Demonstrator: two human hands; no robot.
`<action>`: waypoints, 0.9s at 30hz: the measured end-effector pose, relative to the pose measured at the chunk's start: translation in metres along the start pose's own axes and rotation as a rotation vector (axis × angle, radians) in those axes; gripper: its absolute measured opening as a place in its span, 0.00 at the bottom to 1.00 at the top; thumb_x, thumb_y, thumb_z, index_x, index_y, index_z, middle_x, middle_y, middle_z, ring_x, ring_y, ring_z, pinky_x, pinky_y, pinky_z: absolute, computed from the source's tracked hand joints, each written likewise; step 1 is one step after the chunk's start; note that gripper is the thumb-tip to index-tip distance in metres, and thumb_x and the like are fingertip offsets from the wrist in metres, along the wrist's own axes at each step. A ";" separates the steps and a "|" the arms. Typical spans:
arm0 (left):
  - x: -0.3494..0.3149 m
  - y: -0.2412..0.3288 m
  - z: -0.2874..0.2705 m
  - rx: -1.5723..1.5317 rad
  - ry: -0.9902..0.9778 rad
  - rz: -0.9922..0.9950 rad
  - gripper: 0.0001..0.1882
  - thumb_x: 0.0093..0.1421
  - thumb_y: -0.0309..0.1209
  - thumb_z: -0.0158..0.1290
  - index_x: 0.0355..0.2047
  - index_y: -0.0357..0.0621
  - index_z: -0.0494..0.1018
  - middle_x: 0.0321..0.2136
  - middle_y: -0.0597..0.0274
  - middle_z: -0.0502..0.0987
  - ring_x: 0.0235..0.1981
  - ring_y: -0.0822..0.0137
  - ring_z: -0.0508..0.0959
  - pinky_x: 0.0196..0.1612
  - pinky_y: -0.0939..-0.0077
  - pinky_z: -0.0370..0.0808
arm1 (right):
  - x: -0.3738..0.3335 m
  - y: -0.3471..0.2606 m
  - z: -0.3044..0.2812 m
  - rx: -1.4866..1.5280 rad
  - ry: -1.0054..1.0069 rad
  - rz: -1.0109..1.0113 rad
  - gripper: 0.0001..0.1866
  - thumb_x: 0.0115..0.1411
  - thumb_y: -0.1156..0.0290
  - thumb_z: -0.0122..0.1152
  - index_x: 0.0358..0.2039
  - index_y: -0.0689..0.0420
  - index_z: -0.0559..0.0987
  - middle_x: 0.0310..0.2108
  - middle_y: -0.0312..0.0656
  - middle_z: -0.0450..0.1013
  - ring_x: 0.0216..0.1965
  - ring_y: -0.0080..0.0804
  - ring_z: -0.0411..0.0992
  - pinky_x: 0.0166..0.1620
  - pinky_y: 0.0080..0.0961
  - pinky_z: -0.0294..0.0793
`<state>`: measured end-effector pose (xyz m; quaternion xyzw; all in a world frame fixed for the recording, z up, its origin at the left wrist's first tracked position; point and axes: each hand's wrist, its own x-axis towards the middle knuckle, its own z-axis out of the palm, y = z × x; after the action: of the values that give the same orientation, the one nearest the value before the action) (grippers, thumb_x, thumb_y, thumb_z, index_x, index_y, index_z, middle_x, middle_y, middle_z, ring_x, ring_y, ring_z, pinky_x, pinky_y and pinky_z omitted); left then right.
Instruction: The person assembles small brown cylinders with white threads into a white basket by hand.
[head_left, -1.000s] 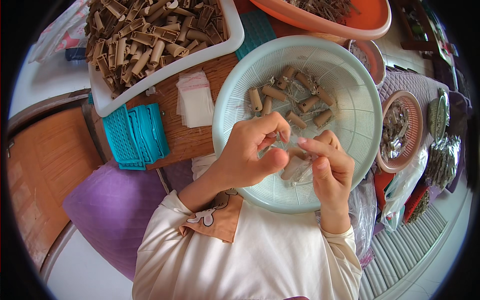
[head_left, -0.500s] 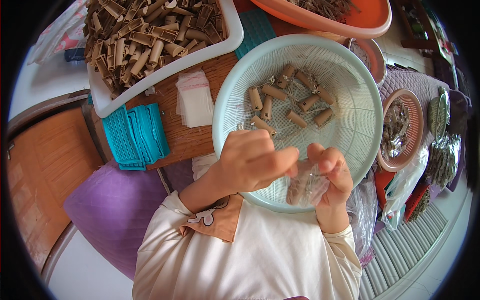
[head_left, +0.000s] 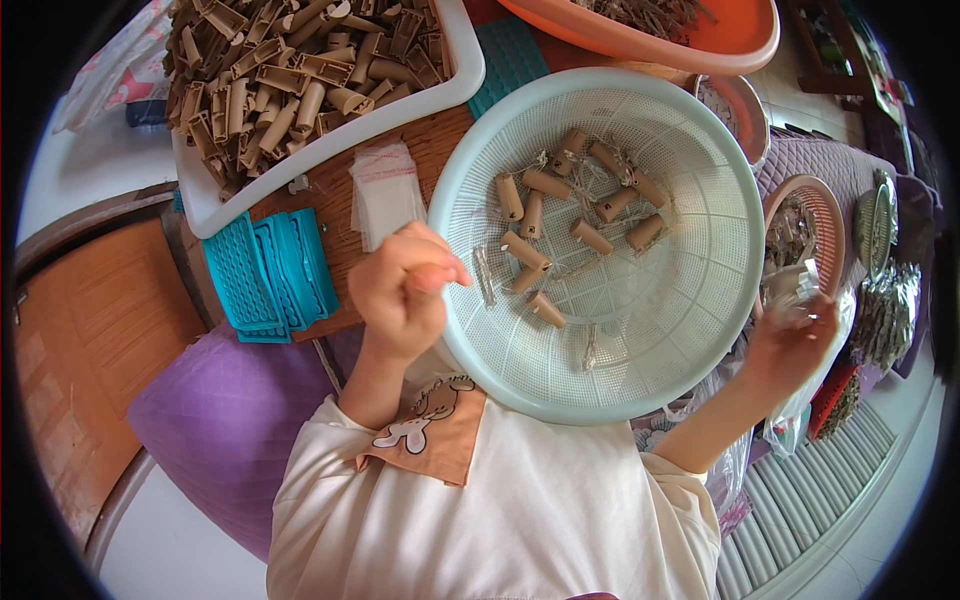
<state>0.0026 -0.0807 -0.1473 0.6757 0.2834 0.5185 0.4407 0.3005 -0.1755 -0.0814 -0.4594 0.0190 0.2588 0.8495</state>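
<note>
My left hand [head_left: 403, 295] hovers at the left rim of a pale green mesh basin [head_left: 690, 350], fingers curled in; nothing shows in it. Over at the right, my right hand [head_left: 795, 342] pinches a small clear plastic bag [head_left: 794, 286] above a pink basket [head_left: 828, 235]. Blur and glare hide what the bag contains. Inside the basin lie several brown tubes [head_left: 590, 237], some tangled with thin pale strings, and a loose bundle of string [head_left: 589, 348] near the front.
A white tray [head_left: 468, 75] heaped with brown half-tube pieces stands at the back left. In front of it are a stack of clear bags [head_left: 385, 190] and turquoise molded trays [head_left: 265, 275]. An orange basin [head_left: 745, 50] is at the back; silvery packets [head_left: 885, 318] lie at far right.
My hands have parted: the right carried the plastic bag rightward to the pink basket, while the left moved left to the basin's rim. More tubes in the basin are now uncovered.
</note>
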 end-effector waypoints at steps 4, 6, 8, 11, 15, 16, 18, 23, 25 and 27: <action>-0.006 0.000 -0.010 0.037 0.170 -0.115 0.18 0.60 0.41 0.41 0.23 0.37 0.60 0.16 0.61 0.63 0.13 0.75 0.64 0.15 0.81 0.69 | 0.057 -0.027 -0.048 -0.141 -0.183 -0.141 0.15 0.54 0.75 0.49 0.43 0.63 0.66 0.35 0.48 0.68 0.35 0.28 0.67 0.40 0.24 0.70; -0.011 0.006 -0.015 -0.093 0.176 -0.315 0.16 0.60 0.39 0.41 0.24 0.38 0.63 0.13 0.64 0.65 0.15 0.76 0.68 0.17 0.85 0.63 | 0.060 -0.016 -0.047 -0.430 -0.148 -0.262 0.18 0.55 0.74 0.49 0.47 0.61 0.64 0.37 0.47 0.68 0.33 0.28 0.68 0.39 0.23 0.70; -0.010 0.006 -0.012 -0.009 0.158 -0.289 0.17 0.60 0.40 0.41 0.23 0.39 0.63 0.13 0.66 0.64 0.14 0.76 0.66 0.17 0.85 0.61 | 0.036 0.005 -0.027 -0.815 -0.383 -0.195 0.17 0.52 0.76 0.51 0.44 0.59 0.69 0.39 0.42 0.69 0.31 0.26 0.68 0.36 0.19 0.68; -0.012 0.009 -0.009 0.111 0.141 -0.262 0.19 0.60 0.42 0.41 0.21 0.39 0.64 0.12 0.67 0.62 0.12 0.77 0.61 0.16 0.84 0.57 | 0.003 0.052 0.009 -1.637 -1.004 -0.017 0.19 0.47 0.81 0.54 0.42 0.55 0.71 0.36 0.38 0.69 0.32 0.25 0.69 0.35 0.21 0.68; -0.003 0.021 0.004 0.018 0.035 -0.300 0.21 0.60 0.43 0.41 0.18 0.39 0.64 0.13 0.66 0.64 0.13 0.77 0.62 0.17 0.83 0.57 | -0.001 0.089 -0.004 -2.055 -1.281 -0.465 0.15 0.45 0.80 0.54 0.37 0.56 0.71 0.36 0.42 0.64 0.36 0.36 0.69 0.36 0.30 0.72; -0.003 0.023 0.005 -0.049 -0.024 -0.317 0.22 0.60 0.43 0.40 0.18 0.39 0.64 0.13 0.66 0.64 0.13 0.76 0.62 0.17 0.83 0.57 | 0.000 0.093 -0.006 -2.159 -1.291 -0.585 0.13 0.44 0.80 0.53 0.34 0.58 0.71 0.34 0.43 0.63 0.36 0.37 0.68 0.36 0.30 0.72; -0.005 0.020 0.006 -0.050 -0.040 -0.294 0.22 0.60 0.44 0.40 0.17 0.39 0.64 0.12 0.66 0.64 0.12 0.76 0.62 0.16 0.83 0.57 | 0.005 0.096 -0.011 -2.154 -1.334 -0.630 0.12 0.43 0.80 0.53 0.32 0.59 0.70 0.32 0.43 0.62 0.35 0.37 0.68 0.36 0.30 0.72; -0.008 0.019 0.005 -0.114 -0.090 -0.350 0.22 0.60 0.44 0.40 0.17 0.39 0.65 0.11 0.66 0.64 0.12 0.76 0.61 0.16 0.82 0.56 | 0.014 0.083 -0.003 -2.050 -1.447 -0.731 0.11 0.44 0.79 0.53 0.32 0.62 0.69 0.32 0.44 0.64 0.35 0.37 0.68 0.36 0.31 0.71; -0.009 0.018 0.002 -0.120 -0.095 -0.366 0.22 0.60 0.43 0.40 0.18 0.39 0.65 0.11 0.66 0.64 0.12 0.76 0.61 0.16 0.82 0.56 | 0.014 0.071 0.007 -1.902 -1.435 -0.487 0.13 0.47 0.78 0.54 0.36 0.63 0.69 0.33 0.45 0.66 0.35 0.34 0.68 0.35 0.26 0.69; -0.008 0.019 0.001 -0.130 -0.105 -0.380 0.21 0.60 0.43 0.40 0.18 0.39 0.66 0.12 0.66 0.64 0.12 0.76 0.61 0.16 0.82 0.56 | 0.013 0.058 0.015 -1.784 -1.275 -0.131 0.14 0.49 0.76 0.55 0.38 0.63 0.68 0.33 0.43 0.67 0.35 0.30 0.67 0.35 0.23 0.68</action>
<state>0.0002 -0.0964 -0.1344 0.6062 0.3483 0.4073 0.5877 0.2815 -0.1320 -0.1208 -0.6906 -0.6421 0.3237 0.0777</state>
